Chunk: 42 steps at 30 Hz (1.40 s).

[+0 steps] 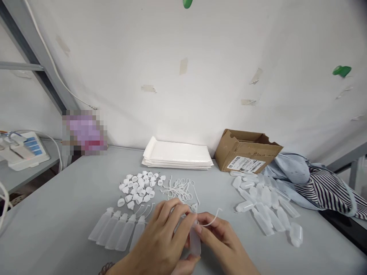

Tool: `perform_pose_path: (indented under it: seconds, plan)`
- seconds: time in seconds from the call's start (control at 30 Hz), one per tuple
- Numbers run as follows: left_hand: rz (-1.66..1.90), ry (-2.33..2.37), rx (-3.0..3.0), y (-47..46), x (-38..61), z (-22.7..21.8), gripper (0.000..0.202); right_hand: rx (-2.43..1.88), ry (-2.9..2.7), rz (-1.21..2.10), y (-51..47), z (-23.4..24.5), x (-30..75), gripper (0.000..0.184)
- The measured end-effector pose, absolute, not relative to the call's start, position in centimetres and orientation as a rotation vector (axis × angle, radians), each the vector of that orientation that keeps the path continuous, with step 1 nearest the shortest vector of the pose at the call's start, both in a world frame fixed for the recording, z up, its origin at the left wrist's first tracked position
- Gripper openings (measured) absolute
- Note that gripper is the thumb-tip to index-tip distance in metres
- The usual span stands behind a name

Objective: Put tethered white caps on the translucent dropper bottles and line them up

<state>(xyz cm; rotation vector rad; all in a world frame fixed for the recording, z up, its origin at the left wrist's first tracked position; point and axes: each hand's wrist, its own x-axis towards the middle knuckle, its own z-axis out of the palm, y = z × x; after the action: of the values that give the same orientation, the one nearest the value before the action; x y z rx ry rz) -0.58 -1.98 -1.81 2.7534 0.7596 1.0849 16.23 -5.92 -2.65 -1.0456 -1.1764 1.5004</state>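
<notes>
In the head view, my left hand (169, 229) is closed around a translucent plastic squeeze bottle (195, 246), held upright near the table's front edge. My right hand (216, 235) pinches at the bottle's neck, where a thin white ring strap (213, 219) curves out to the right. The fingers hide most of the neck and the ring. Left of my hands, a row of similar bottles (114, 231) lies flat, several with thin straps sticking out. Behind my hands are a pile of loose ring straps (179, 189) and a heap of white caps (139, 187).
Several loose bottles (262, 202) lie scattered on the right. A stack of white padded envelopes (177, 152) and an open cardboard box (246, 151) stand against the wall. Bunched cloth (323, 187) lies at the right edge, and a white device (25, 151) sits far left.
</notes>
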Motion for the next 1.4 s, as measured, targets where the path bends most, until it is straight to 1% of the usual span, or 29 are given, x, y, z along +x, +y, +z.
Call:
perform_pose_path:
  seconds: [0.17,0.27,0.37,0.47,0.53,0.57,0.63,0.7,0.73,0.8,0.9,0.93,1.13,1.27,1.33,1.4]
  plan:
    - [1.016,0.753,2.720,-2.0,-0.7,-1.9,0.036,-1.045,-1.219,1.504,-5.8,-3.5,16.1,0.031]
    - [0.777,0.729,2.684,-1.7,-1.2,-1.3,0.041,-1.157,-1.255,1.470,-5.8,-3.5,16.1,0.036]
    - [0.508,0.750,2.594,-1.4,-1.8,-0.1,0.041,-1.237,-1.273,1.417,-5.8,-3.3,16.1,0.038]
    - [0.339,0.764,2.519,-1.1,-2.2,1.1,0.045,-1.233,-1.196,1.430,-5.7,-3.3,16.3,0.034]
    - [0.264,0.752,2.503,-0.9,-2.3,1.4,0.050,-1.211,-1.112,1.480,-5.6,-3.4,16.4,0.031]
    - [0.243,0.742,2.506,-0.8,-2.4,1.5,0.052,-1.199,-1.066,1.493,-5.5,-3.5,16.5,0.034]
    - [0.243,0.740,2.525,-0.7,-2.6,1.5,0.054,-1.180,-0.989,1.460,-5.6,-3.6,16.4,0.046]
    - [0.284,0.750,2.547,-0.6,-2.9,1.3,0.052,-1.179,-0.979,1.354,-5.7,-3.7,16.2,0.057]
    - [0.307,0.760,2.553,-0.5,-3.0,1.2,0.051,-1.184,-1.007,1.298,-5.9,-3.7,16.1,0.060]
    - [0.343,0.764,2.549,-0.4,-3.2,1.1,0.052,-1.198,-1.125,1.202,-6.1,-3.7,16.0,0.053]
    - [0.362,0.766,2.521,-0.2,-3.5,1.2,0.055,-1.191,-1.402,1.072,-6.2,-3.7,16.1,0.031]
    - [0.359,0.770,2.507,-0.1,-3.6,1.3,0.054,-1.176,-1.504,1.002,-6.1,-3.7,16.3,0.027]
    - [0.326,0.802,2.424,0.1,-4.1,1.5,0.049,-1.150,-1.949,0.477,-5.2,-3.3,16.7,0.028]
    - [0.353,0.828,2.403,0.5,-4.7,1.1,0.049,-1.101,-2.179,0.168,-4.3,-2.9,16.2,0.026]
    - [0.377,0.848,2.402,0.8,-5.0,0.9,0.051,-1.120,-2.228,0.099,-3.8,-2.8,15.7,0.026]
    - [0.390,0.875,2.393,1.0,-5.3,0.7,0.048,-1.135,-2.242,0.082,-3.3,-2.6,15.1,0.028]
